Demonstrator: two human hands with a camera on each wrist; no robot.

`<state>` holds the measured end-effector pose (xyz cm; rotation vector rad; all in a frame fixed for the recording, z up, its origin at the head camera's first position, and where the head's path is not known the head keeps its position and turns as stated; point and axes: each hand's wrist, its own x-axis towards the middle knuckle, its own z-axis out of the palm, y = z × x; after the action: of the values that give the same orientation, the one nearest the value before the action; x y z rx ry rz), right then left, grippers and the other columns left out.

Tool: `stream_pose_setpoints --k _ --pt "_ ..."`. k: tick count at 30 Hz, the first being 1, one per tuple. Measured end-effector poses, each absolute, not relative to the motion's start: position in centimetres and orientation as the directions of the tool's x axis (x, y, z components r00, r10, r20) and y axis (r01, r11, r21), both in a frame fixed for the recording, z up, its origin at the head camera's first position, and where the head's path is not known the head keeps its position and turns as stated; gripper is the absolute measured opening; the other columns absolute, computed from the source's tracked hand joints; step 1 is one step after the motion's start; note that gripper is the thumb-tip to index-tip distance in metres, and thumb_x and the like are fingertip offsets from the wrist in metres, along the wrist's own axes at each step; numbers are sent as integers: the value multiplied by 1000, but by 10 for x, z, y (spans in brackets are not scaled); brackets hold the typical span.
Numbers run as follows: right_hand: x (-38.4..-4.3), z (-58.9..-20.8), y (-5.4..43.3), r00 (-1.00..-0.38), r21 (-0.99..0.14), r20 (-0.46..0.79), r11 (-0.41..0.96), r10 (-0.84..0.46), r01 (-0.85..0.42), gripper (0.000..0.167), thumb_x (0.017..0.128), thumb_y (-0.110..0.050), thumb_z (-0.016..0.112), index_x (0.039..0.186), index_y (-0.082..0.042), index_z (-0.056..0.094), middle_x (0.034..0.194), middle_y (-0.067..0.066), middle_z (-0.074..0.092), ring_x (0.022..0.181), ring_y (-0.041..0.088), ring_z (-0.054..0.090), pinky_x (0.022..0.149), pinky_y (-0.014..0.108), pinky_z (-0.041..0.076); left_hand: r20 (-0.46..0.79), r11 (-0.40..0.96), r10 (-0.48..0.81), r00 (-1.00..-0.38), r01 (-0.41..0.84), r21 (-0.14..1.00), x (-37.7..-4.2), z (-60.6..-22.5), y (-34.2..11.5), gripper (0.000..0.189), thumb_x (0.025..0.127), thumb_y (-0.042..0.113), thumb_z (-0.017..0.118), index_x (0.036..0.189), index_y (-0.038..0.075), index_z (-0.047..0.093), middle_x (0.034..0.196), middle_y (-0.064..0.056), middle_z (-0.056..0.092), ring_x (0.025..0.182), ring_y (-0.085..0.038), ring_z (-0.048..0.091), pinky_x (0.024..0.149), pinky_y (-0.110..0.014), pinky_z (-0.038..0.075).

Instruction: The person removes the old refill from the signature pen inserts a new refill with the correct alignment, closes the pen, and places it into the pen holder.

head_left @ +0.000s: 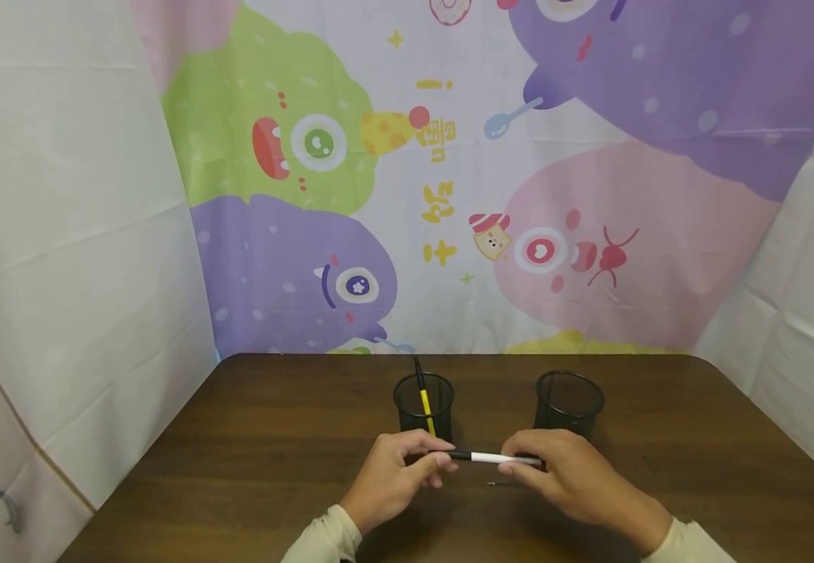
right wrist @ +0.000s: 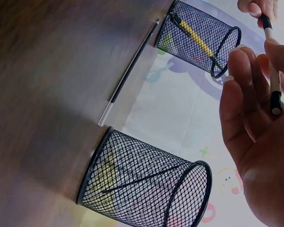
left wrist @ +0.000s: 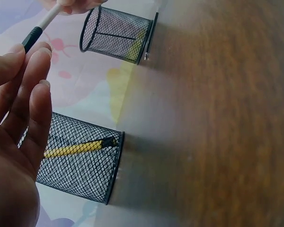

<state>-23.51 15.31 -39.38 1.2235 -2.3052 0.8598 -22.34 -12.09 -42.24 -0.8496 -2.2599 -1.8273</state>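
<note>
A white pen point(head_left: 485, 457) with a black grip section is held level between both hands, above the table. My left hand point(head_left: 403, 473) pinches its black end between thumb and fingertips. Around the white barrel's other end, which has a black tip point(right wrist: 276, 103), my right hand point(head_left: 568, 477) closes thumb and fingers. A thin ink refill point(right wrist: 128, 74), dark with a clear end, lies on the table; in the head view my right hand partly covers it.
Behind my left hand stands a black mesh pen cup point(head_left: 407, 403) with a yellow and black pen point(head_left: 426, 400) leaning in it. Another black mesh cup point(head_left: 554, 413) stands behind my right hand. A cartoon-printed cloth point(head_left: 477, 172) hangs at the brown table's point(head_left: 273, 446) far edge.
</note>
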Motion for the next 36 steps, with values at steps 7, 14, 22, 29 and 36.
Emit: stream_pose_setpoints --k 7,14,22,29,36 --pt "-235 -396 154 -543 -320 575 443 -612 -837 9 94 -27 72 99 -32 67 82 -24 57 69 -3 51 61 21 45 428 109 354 -832 491 864 -223 -423 -121 14 96 11 68 108 5 74 88 -6 75 65 -11 66 63 -41 60" --pt "-234 -396 152 -589 -363 533 464 -608 -808 7 95 -29 71 95 -34 66 77 -25 54 65 -3 48 57 20 44 423 98 342 -839 480 872 -223 -424 -121 14 96 13 68 108 7 73 89 -6 75 64 -13 66 63 -42 60" --pt "-232 -395 150 -619 -393 500 479 -605 -785 6 95 -29 71 94 -33 66 75 -24 53 63 -3 47 56 21 43 376 49 339 -862 415 908 -222 -422 -120 16 96 15 69 107 4 72 89 -11 75 64 -15 67 64 -39 60" --pt "-232 -393 149 -633 -413 477 480 -610 -774 3 96 -31 69 98 -34 68 79 -24 57 66 -2 50 58 22 45 367 -20 332 -869 382 924 -224 -419 -118 20 95 10 70 109 -4 69 90 -17 74 63 -15 68 62 -44 60" --pt "-232 -395 149 -613 -417 476 452 -631 -788 3 98 -29 67 99 -31 69 83 -21 62 65 -3 49 58 21 46 314 -35 340 -886 322 946 -222 -419 -115 26 93 11 72 113 -5 67 94 -15 74 65 -13 68 64 -34 60"
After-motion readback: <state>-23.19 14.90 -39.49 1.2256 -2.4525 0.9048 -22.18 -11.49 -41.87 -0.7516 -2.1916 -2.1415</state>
